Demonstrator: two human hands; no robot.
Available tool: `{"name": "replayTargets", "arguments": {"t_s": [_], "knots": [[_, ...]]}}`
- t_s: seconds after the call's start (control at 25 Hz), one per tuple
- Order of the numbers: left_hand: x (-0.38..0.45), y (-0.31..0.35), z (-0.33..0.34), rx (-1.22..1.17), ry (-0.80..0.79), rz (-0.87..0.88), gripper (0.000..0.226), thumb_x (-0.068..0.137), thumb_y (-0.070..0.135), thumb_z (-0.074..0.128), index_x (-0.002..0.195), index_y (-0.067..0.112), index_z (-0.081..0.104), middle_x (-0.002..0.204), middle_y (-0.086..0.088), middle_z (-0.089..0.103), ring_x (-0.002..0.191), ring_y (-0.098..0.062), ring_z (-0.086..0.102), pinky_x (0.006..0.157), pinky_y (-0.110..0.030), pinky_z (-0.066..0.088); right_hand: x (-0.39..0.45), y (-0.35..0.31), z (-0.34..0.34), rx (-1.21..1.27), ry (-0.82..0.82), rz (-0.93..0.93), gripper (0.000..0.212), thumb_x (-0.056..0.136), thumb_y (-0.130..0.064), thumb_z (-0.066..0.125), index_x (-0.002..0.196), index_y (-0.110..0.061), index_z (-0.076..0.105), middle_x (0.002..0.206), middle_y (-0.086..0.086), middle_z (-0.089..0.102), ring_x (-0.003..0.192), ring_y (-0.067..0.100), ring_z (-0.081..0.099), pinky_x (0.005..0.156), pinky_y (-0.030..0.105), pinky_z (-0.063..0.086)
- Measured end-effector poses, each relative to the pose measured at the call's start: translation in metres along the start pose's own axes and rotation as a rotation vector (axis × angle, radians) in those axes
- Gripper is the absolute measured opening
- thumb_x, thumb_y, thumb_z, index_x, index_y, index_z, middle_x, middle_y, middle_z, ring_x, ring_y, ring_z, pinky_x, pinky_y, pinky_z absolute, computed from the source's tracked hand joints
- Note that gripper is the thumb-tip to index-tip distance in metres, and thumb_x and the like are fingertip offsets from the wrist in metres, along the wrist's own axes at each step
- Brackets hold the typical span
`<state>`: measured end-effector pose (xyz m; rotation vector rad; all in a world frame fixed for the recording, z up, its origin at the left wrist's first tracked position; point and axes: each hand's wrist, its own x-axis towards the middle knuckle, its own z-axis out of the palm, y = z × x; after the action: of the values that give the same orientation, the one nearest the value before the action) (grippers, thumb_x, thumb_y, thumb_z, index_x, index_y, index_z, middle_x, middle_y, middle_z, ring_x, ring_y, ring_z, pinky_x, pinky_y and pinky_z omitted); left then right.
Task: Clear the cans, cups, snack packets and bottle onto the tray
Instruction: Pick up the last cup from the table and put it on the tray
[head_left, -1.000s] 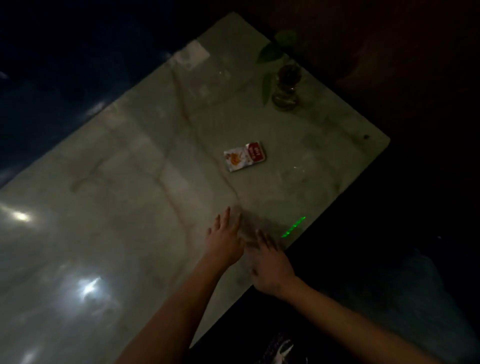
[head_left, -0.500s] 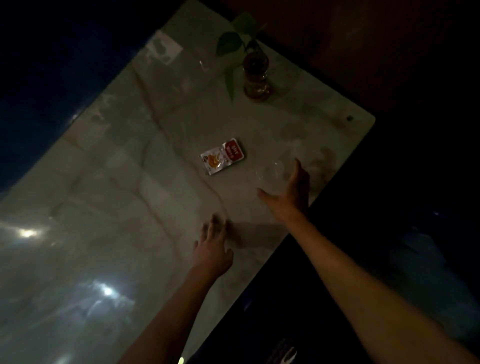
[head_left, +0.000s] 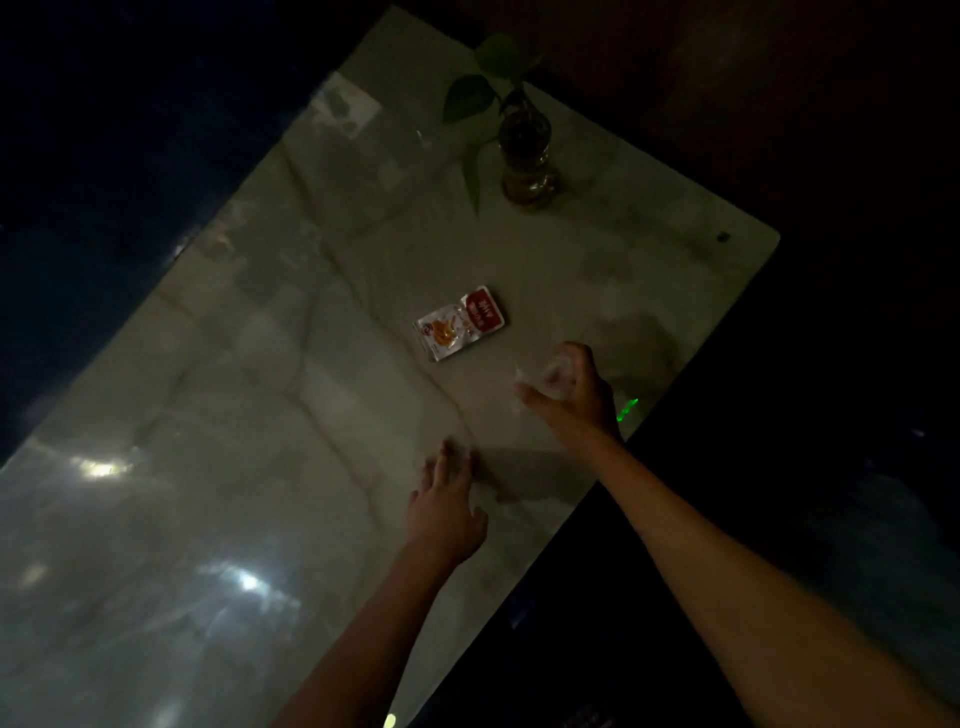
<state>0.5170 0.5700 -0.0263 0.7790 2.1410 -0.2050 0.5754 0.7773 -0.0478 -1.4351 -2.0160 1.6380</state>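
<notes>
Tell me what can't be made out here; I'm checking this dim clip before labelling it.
- Head view: the clear cup in the right hand is a motion-blurred smear; contents unreadable.
- The tray is nowhere in frame.
- Snack packet: print too small and dim.
- Left hand fingertips blurred; contact with the table unclear.

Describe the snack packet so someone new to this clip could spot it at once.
On the pale marble table, look between the glass plant vase at the far end and the right hand. The snack packet lies flat there, the only red-and-white printed item.
</notes>
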Motion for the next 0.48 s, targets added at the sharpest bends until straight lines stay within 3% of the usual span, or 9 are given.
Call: {"name": "replayTargets", "arguments": {"t_s": [0.12,0.24,0.32,0.36,0.48], "knots": [[0.0,0.002,-0.003,0.008,-0.02,-0.004,0.082,0.089,0.044,0.048,0.154,0.033,0.0,0.163,-0.004,-0.015,0.15,-0.035,0.001,0.116,-0.05,0.03,-0.011,0.011,0.002,0.067,0.054,-0.012,0.067,0.051,-0.062,0.08,0.109,-0.052,0.046,0.104,-0.009,0.061,0.089,0.01,0.06,0.069,0.009,0.045],[0.001,0.005,-0.015,0.04,-0.005,-0.002,0.069,0.09,0.043,0.046,0.152,0.029,0.019,0.164,-0.007,0.005,0.144,-0.034,0.027,0.109,-0.045,0.04,-0.013,0.022,0.001,0.069,0.048,-0.018,0.06,0.055,-0.052,0.08,0.103,-0.049,0.044,0.101,-0.008,0.06,0.089,0.016,0.062,0.076,0.031,0.054],[0.007,0.01,-0.033,0.032,0.127,0.024,0.05,0.091,0.043,0.043,0.137,0.024,0.044,0.145,-0.009,0.044,0.121,-0.031,0.055,0.092,-0.04,0.051,-0.01,0.028,0.0,0.135,0.041,0.044,0.06,0.056,-0.046,0.08,0.102,-0.047,0.041,0.098,-0.004,0.062,0.086,0.019,0.065,0.075,0.043,0.056],[0.013,0.013,-0.046,0.024,0.224,0.048,0.044,0.091,0.042,0.043,0.13,0.022,0.05,0.13,-0.008,0.056,0.111,-0.029,0.06,0.085,-0.038,0.053,-0.009,0.033,-0.001,0.17,0.039,0.068,0.059,0.056,-0.046,0.079,0.1,-0.046,0.04,0.095,-0.002,0.063,0.084,0.019,0.066,0.073,0.042,0.056],[0.046,0.023,-0.092,0.044,0.511,0.146,0.046,0.09,0.037,0.054,0.131,0.017,0.049,0.12,-0.009,0.059,0.107,-0.027,0.058,0.079,-0.038,0.052,-0.006,0.04,-0.004,0.199,0.03,0.095,0.056,0.058,-0.046,0.075,0.103,-0.037,0.042,0.09,-0.001,0.065,0.076,0.012,0.068,0.065,0.034,0.054]]}}
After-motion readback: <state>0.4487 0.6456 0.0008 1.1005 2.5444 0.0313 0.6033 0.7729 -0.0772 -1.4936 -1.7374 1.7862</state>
